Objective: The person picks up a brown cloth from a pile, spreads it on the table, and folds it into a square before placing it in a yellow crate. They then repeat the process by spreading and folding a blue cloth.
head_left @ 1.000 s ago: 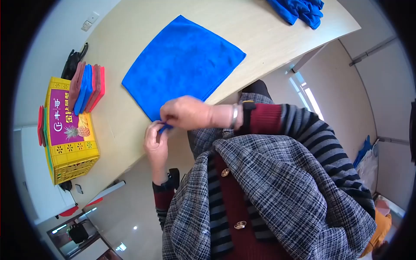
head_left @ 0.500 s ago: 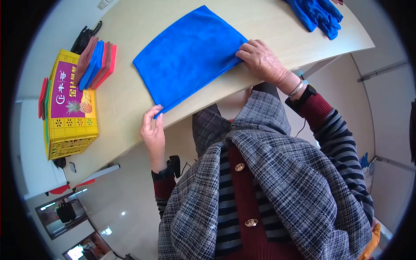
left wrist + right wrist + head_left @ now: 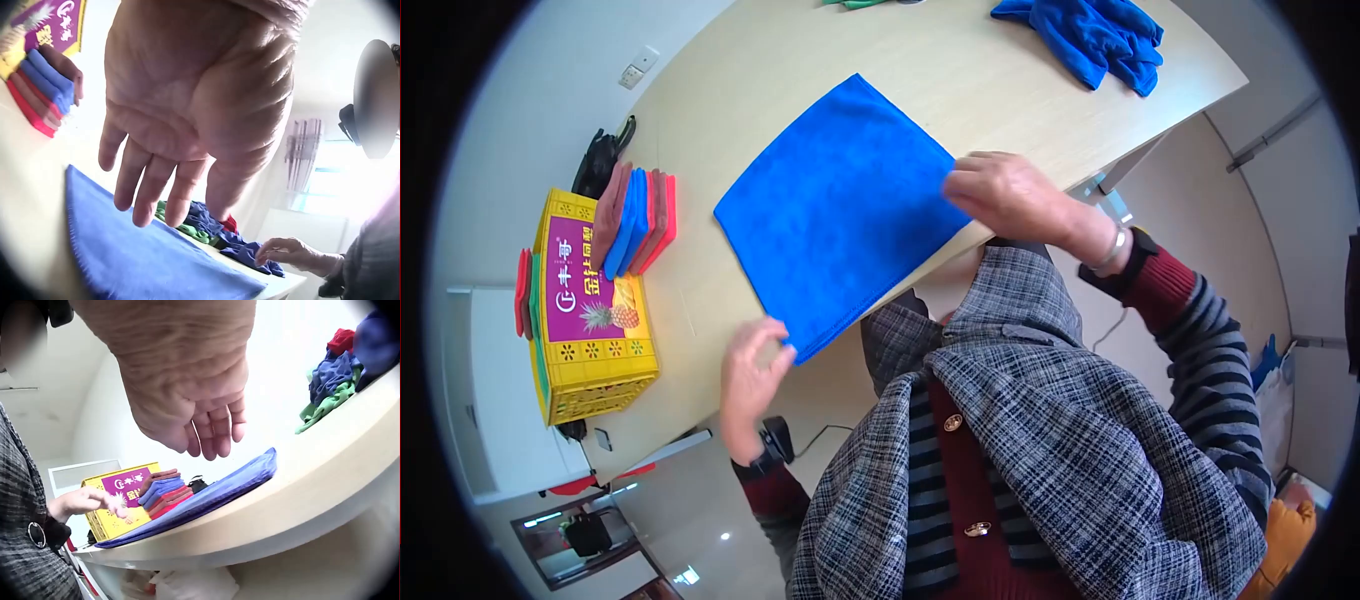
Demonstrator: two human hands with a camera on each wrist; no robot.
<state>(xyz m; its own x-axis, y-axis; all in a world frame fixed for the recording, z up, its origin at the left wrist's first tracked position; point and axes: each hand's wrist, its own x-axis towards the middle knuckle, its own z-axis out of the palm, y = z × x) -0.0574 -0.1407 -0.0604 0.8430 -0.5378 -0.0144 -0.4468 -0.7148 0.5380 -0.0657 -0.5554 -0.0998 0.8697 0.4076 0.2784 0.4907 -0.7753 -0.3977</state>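
A blue cloth [image 3: 840,210] lay spread flat on the pale surface [image 3: 960,80], reaching from one hand to the other. Its near corner poked just past the edge beside the left hand [image 3: 752,378]. The right hand [image 3: 998,192] hung over the opposite corner. Both hands were released: the left wrist view showed straight, spread fingers above the fabric with nothing in them. The right wrist view showed loosely bent fingers clear of the cloth, gripping nothing. With neither hand pinning it and one corner over the edge, the cloth seemed likely to slide toward the person if a sleeve or fingertip dragged across it. A careless brush could also ruck up the flat fabric. Beyond the left hand stood a yellow crate [image 3: 590,330] with a row of folded cloths [image 3: 638,222] just beside it, near enough that a wide sweep might topple them. A heap of blue cloths [image 3: 1100,35] sat well apart, beyond the right hand. The left hand was blurred in the head view, so it could not be told whether its fingertips touched the near corner. The right hand hid the corner beneath it. A dark thing behind the folded cloths was too small to make out, and green fabric at the far edge was cut off.
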